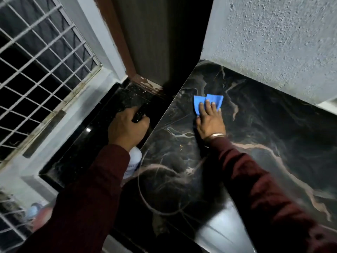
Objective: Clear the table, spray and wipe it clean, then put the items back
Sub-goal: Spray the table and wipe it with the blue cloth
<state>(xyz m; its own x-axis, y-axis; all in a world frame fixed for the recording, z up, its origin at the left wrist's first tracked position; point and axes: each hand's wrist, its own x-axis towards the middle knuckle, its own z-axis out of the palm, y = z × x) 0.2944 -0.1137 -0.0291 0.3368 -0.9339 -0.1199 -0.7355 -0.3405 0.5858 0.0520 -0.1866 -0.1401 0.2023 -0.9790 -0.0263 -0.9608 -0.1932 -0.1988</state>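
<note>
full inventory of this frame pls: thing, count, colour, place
table: 1, black marble-look top with pale veins, right half, set against the wall
cloth: 1, blue, flat on the table's far left corner, under the right hand's fingers
spray bottle: 1, white body with black head, held at the table's left edge
window grille: 1, white bars, upper left
sill: 1, black speckled stone, below the window
textured wall: 1, grey-white, upper right
bangle: 1, metal, right wrist
left hand: dark red sleeve, gripping the bottle's head
right hand: dark red sleeve, pressing the cloth

Right hand [211,123] flat on blue cloth [205,101], dark marbled table [273,128]
</note>
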